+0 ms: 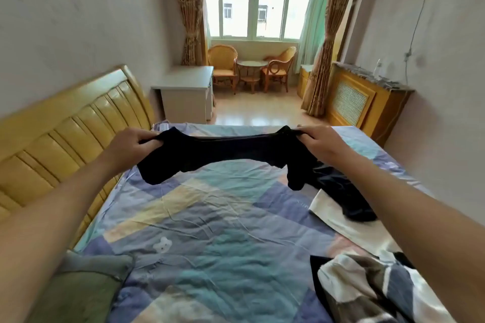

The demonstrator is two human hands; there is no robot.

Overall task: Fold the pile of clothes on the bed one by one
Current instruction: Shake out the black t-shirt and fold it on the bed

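Note:
I hold a dark navy garment (217,155) stretched out in the air above the bed (210,231). My left hand (131,145) grips its left end and my right hand (320,140) grips its right end, so the top edge runs taut between them. Both ends hang down in short flaps. On the right side of the bed lies the pile: another dark garment (341,191) on a white piece (338,220), and nearer me a striped navy, white and brown garment (367,286).
The bed has a patchwork sheet and a yellow wooden headboard (65,134) on the left. A green pillow (78,288) lies at the near left. Beyond the bed stand a white desk (186,92), wicker chairs (223,65), a round table and a radiator cover (367,102).

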